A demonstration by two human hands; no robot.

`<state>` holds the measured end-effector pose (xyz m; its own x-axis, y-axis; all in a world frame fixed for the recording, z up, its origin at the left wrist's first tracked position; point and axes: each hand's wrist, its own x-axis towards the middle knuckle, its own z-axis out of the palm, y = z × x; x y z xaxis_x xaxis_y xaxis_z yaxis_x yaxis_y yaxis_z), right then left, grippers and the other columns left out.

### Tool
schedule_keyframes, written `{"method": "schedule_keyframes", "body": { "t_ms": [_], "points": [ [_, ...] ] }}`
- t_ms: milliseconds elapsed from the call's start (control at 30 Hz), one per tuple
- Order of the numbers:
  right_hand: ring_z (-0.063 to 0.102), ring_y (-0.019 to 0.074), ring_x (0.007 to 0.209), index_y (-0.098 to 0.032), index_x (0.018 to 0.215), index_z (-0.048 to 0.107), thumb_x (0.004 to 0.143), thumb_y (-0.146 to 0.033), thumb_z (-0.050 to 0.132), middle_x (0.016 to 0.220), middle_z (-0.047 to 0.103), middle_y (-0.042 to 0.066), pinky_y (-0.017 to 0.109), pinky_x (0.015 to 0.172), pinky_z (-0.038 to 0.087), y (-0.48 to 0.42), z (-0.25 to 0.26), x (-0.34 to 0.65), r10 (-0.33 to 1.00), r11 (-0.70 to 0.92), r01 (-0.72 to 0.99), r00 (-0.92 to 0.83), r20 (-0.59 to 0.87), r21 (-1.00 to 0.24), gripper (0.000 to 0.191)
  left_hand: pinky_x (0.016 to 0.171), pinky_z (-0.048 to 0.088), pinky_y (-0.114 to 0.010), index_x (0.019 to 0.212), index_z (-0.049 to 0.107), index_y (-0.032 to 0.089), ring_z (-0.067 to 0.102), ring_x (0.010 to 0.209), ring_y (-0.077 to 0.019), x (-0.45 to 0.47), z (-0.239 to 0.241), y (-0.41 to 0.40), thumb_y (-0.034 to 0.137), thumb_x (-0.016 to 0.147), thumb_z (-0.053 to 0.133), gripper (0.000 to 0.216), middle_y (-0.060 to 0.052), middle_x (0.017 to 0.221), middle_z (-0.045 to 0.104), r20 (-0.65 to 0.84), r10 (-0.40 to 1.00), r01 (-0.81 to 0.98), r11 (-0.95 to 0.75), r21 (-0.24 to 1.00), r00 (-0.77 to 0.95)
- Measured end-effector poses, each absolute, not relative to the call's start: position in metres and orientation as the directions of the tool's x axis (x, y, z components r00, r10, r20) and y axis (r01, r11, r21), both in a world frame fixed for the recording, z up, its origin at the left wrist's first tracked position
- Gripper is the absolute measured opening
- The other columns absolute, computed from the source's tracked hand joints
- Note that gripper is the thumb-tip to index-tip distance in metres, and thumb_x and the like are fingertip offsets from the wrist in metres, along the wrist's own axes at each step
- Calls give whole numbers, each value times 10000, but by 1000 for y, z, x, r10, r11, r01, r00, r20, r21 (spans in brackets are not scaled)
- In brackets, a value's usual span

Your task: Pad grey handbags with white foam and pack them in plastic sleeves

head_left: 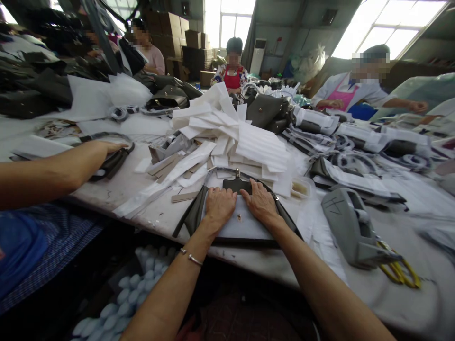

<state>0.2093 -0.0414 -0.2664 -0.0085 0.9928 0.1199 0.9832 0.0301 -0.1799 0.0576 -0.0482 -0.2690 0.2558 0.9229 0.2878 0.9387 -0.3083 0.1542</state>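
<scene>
Dark olive-grey handbag (195, 210) seen lying flat on the table (384, 308), close to the near edge, directly before the wearer. Front mostly covered by a translucent white sheet (245, 232); dark side panels left showing, flared at both ends. A small gold-toned metal fitting (239, 217) is noted mid-front; a dark flap (232, 184), tipped with a metal clasp (238, 173), is laid at the upper edge. Handle seemingly wrapped in clear film.

Upper part of the bag flanked by the left hand (220, 206) and right hand (261, 201), both placed palm down. Left fingers bent and held close together; right fingers slightly parted, bent at the flap. Whether anything is pinched cannot be told; parts of the sheet and side panels are hidden by hands and forearms.

Space just beyond the handle is blocked by a heap of white foam sheets (227, 132), with grey card strips (167, 166) to its left. To the right: a small tub (300, 188), a grey tape dispenser (350, 227), yellow-handled scissors (401, 274). Another dark bag (113, 166) is touched by a neighbour's hand (115, 147) at left.

Long axis run left to right; handle and clasp pointed away from the wearer, base turned toward the wearer.
</scene>
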Motion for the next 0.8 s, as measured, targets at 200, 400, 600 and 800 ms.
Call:
{"method": "schedule_keyframes", "body": {
  "t_ms": [200,400,600,800],
  "points": [
    [609,250,1144,-114,1536,199,912,-515,517,1330,592,170,357,953,456,-28,-264,229,999,-1,715,31,31,-700,808,900,375,-437,875,685,129,625,942,-276,56,-270,-49,328,979,483,302,-146,882,724,309,920,930,-310,198,241],
    [594,221,1028,-205,1141,697,978,-565,305,1047,645,75,328,954,442,-44,-251,237,960,276,559,-114,257,-782,556,922,413,-446,803,651,153,616,909,-276,55,-278,-49,321,923,583,217,-124,832,696,363,914,910,-297,290,183],
    [588,195,933,-203,797,653,991,-424,357,933,648,54,297,890,450,-55,-249,225,944,329,654,-206,258,-681,417,901,475,-430,940,561,165,581,993,-266,43,-281,-51,59,851,482,159,-123,991,609,491,871,842,-248,480,-23],
    [546,159,764,-209,655,556,898,-423,604,759,591,8,271,796,428,-57,-254,223,910,415,627,-279,307,-659,327,919,502,-312,866,589,224,625,1012,-163,36,-266,-67,-32,847,314,376,-40,993,667,590,802,677,-483,556,88]
  ]
}}
